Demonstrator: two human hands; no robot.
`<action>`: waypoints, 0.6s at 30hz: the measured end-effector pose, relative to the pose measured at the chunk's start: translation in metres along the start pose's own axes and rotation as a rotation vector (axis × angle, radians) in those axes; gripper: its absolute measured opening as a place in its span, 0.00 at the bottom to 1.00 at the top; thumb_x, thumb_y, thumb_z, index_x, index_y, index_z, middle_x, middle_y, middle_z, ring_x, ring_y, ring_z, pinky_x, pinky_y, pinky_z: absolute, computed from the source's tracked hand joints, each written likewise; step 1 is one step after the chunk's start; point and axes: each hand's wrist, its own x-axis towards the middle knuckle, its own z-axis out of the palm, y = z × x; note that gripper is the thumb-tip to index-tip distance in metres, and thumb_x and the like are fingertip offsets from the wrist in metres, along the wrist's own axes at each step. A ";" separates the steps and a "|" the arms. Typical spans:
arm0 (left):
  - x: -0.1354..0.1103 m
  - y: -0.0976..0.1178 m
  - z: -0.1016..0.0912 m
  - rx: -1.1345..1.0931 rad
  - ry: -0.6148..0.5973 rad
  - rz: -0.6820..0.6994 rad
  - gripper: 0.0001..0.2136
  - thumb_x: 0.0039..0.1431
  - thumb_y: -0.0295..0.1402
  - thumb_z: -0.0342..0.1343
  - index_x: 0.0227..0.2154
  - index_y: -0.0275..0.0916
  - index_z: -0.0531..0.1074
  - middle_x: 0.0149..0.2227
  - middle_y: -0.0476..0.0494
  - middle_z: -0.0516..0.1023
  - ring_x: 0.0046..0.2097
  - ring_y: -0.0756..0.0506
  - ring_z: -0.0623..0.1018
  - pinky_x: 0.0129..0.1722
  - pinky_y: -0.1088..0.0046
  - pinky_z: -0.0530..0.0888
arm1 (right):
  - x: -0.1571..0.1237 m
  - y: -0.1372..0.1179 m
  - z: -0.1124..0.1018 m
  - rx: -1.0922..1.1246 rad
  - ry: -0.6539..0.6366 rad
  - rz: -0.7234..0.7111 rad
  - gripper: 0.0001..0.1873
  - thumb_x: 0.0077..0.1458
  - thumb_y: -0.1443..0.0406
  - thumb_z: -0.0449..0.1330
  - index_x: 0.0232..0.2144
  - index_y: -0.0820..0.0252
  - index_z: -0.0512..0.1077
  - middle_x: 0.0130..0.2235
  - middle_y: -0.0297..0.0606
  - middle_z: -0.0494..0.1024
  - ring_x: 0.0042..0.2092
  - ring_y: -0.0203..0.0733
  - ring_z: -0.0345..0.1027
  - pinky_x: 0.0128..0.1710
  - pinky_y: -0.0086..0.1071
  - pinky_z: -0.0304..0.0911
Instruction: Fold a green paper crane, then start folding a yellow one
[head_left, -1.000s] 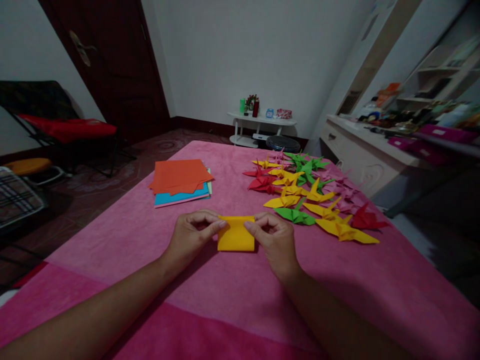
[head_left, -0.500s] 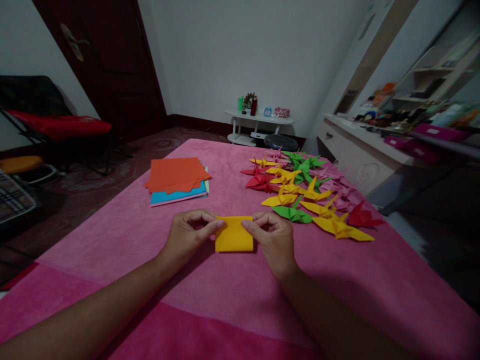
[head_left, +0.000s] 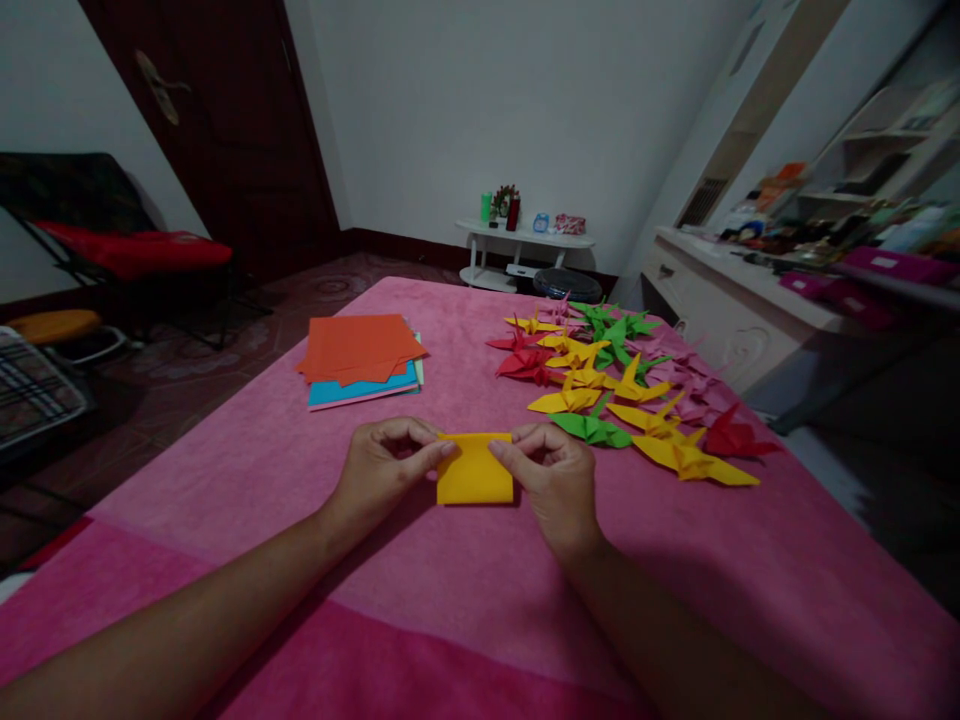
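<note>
Between my two hands is a folded yellow paper [head_left: 475, 478], a small rectangle held just over the pink cloth. My left hand [head_left: 390, 465] pinches its upper left corner, thumb in front and fingers behind. At the upper right corner, my right hand [head_left: 553, 480] grips it the same way, thumb on the front face. The fingertips behind the paper are hidden. Beyond my left hand lies a stack of coloured paper sheets [head_left: 364, 345], orange on top with blue beneath. Past my right hand sit several folded paper cranes [head_left: 592, 430] in yellow, green, red and pink.
A pink cloth [head_left: 420, 590] covers the table. Behind it, a small white shelf [head_left: 525, 236] stands against the wall. A dresser [head_left: 739, 300] with bottles and boxes is at the right, a red folding chair [head_left: 135, 250] and a round stool [head_left: 56, 326] at the left.
The whole view has shifted slightly, so everything appears a little further right. Both hands keep the same hold on the yellow paper.
</note>
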 end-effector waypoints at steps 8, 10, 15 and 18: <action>-0.001 -0.004 -0.001 0.027 0.016 -0.028 0.10 0.46 0.33 0.65 0.18 0.35 0.70 0.21 0.49 0.74 0.24 0.52 0.73 0.24 0.79 0.71 | 0.002 -0.001 0.004 0.052 0.006 0.025 0.16 0.39 0.67 0.68 0.15 0.59 0.63 0.23 0.30 0.69 0.27 0.34 0.64 0.29 0.29 0.62; 0.000 -0.008 -0.001 0.005 0.017 -0.035 0.11 0.45 0.33 0.66 0.21 0.36 0.68 0.20 0.52 0.72 0.23 0.54 0.71 0.23 0.81 0.69 | 0.002 -0.001 0.003 0.007 0.008 0.058 0.15 0.39 0.66 0.68 0.17 0.59 0.63 0.22 0.29 0.68 0.25 0.32 0.62 0.27 0.28 0.61; 0.003 -0.017 -0.002 -0.016 -0.010 -0.058 0.12 0.46 0.33 0.65 0.30 0.38 0.67 0.21 0.55 0.72 0.23 0.53 0.71 0.24 0.81 0.69 | 0.004 0.005 0.001 -0.114 -0.035 0.106 0.13 0.40 0.65 0.67 0.24 0.57 0.64 0.23 0.26 0.68 0.24 0.32 0.63 0.24 0.25 0.58; 0.008 -0.021 -0.001 0.113 -0.048 -0.040 0.09 0.48 0.35 0.63 0.31 0.37 0.71 0.24 0.51 0.75 0.25 0.51 0.74 0.25 0.79 0.70 | 0.010 0.013 0.000 -0.259 -0.071 0.086 0.11 0.41 0.64 0.65 0.24 0.56 0.65 0.24 0.26 0.70 0.25 0.33 0.65 0.24 0.25 0.58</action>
